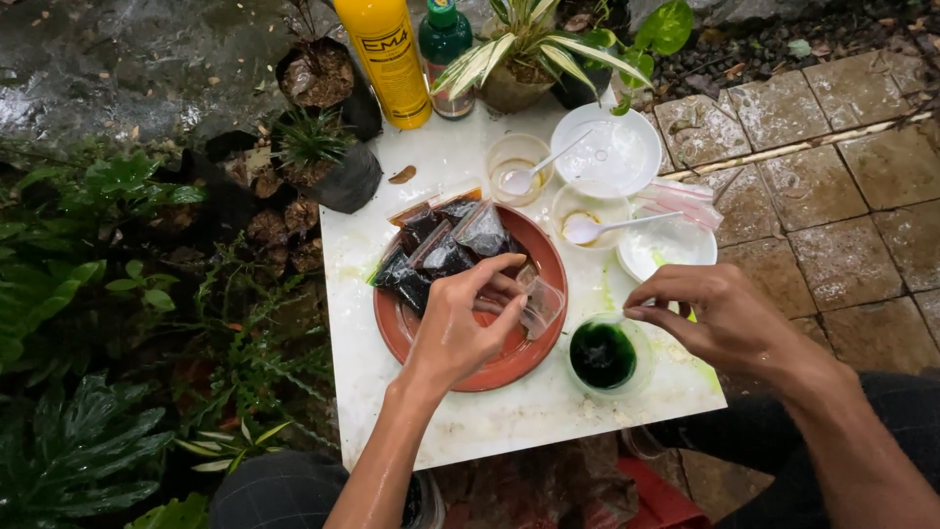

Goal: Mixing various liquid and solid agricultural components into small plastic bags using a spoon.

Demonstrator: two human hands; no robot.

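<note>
Left hand [460, 328] is hovering over the red plate [509, 367] at bench [490, 421] centre, fingers pinching a small clear empty bag [540, 306]. Filled dark bags [441, 250] are lying at the plate's 11 o'clock. Right hand [715, 313] is pinching a thin white spoon handle, fingers narrow, above the cup of dark green liquid [602, 355] sitting at 3 o'clock of the plate. Two clear cups with spoons [553, 191] are standing at 12 to 1 o'clock, yellow bottle [387, 59] beyond.

plate [490, 367]: glossy terracotta-red | pouch [540, 306]: clear plastic | table [509, 416]: smooth, wet white
</note>
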